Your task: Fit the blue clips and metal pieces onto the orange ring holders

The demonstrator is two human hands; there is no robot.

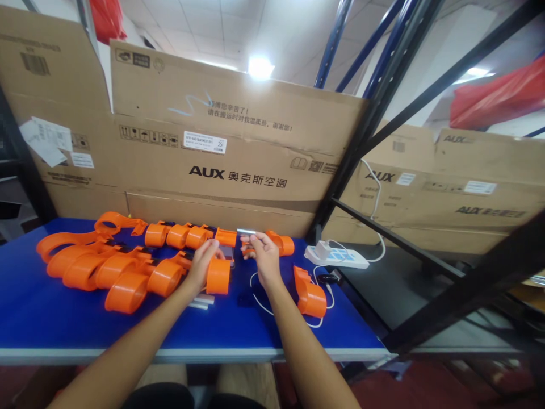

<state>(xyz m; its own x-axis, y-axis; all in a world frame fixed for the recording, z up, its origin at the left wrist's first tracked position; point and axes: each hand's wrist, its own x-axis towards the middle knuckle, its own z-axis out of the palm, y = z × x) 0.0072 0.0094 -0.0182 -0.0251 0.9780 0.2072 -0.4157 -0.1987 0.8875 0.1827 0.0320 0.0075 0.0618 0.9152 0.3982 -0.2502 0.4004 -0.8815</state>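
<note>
In my left hand (pixel 206 259) is an orange plastic tape dispenser (pixel 219 276), its round band facing down and its narrow end pointing up and away. The fingers of my right hand (pixel 264 253) pinch a short silver metal strip (pixel 246 232), held just right of the dispenser's end and apart from it. Some of my right fingers overlap another orange dispenser (pixel 281 244) behind them. More silver strips (pixel 202 301) lie on the blue tabletop (pixel 238 335) below my left wrist. Behind my left hand, a dark flat object is partly hidden.
Several orange dispensers (pixel 123 292) lie in rows at the left. Another dispenser (pixel 310 298) rests at the right, beside a white cable and a small black object (pixel 327 279). A white power strip (pixel 336 255) sits near the black rack post. Large cardboard boxes (pixel 238 147) stand behind.
</note>
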